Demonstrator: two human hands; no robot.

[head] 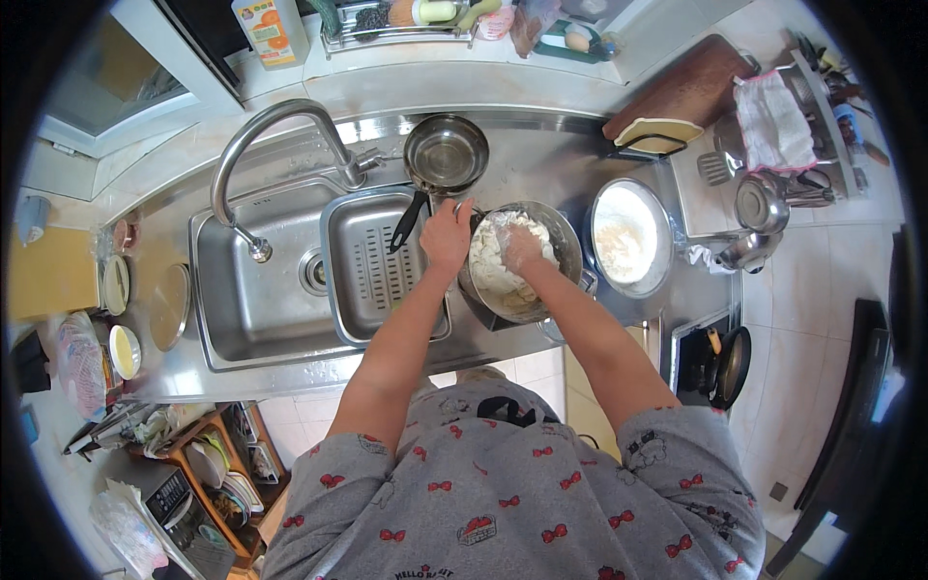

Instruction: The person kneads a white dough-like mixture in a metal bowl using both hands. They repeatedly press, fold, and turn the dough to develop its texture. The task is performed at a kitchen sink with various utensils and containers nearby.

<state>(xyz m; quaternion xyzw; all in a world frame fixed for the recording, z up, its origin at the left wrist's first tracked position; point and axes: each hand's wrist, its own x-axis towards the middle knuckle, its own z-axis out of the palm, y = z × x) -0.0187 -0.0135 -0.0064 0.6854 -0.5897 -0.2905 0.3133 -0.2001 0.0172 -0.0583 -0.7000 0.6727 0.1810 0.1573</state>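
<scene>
A steel pot [569, 239] stands on the counter just right of the sink, with a shaggy mass of floury dough [487, 254] inside. My left hand [446, 235] grips the pot's left side handle near the rim. Down inside the pot is my right hand [520, 248], dusted with flour and pushed into the dough; its fingertips are hidden, so how far the fingers are closed is unclear. To the right of the pot, a metal bowl [661, 268] holds white flour [625, 228], with a yellowish patch on top.
Behind the pot is a small steel frying pan [447, 152], its black handle reaching over a slotted drain tray [341, 290] in the sink [254, 333]. A curved faucet [275, 109] arches above the basin. Cutting boards [685, 87] lean at the back right.
</scene>
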